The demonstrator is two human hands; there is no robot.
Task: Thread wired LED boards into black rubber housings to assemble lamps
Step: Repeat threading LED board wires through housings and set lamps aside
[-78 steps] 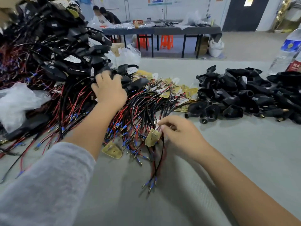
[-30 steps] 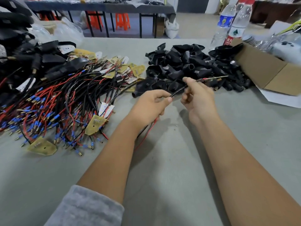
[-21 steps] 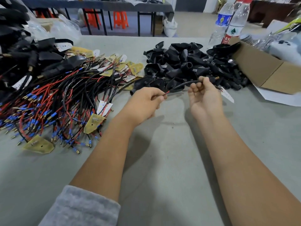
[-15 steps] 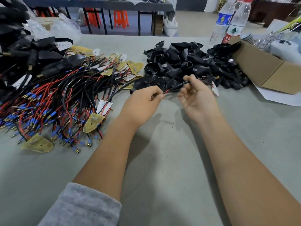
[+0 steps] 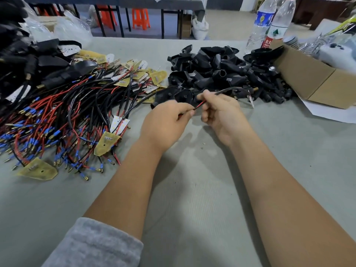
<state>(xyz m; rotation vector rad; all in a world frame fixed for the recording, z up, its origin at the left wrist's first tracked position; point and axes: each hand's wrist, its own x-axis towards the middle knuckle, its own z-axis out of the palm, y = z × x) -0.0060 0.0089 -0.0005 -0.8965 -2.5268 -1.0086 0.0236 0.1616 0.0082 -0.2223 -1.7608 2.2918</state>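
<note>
Black sheathed wire lead (image 5: 227,90), one, pinched between left hand (image 5: 165,120) and right hand (image 5: 221,112), before the housing pile (image 5: 221,68).

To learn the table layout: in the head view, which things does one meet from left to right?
Pile of wired LED boards → left hand → right hand → cardboard box.

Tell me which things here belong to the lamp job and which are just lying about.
Job: wired LED board held by left hand and right hand; wired boards pile; black housings.
Lying about: water bottles; cardboard box.
</note>
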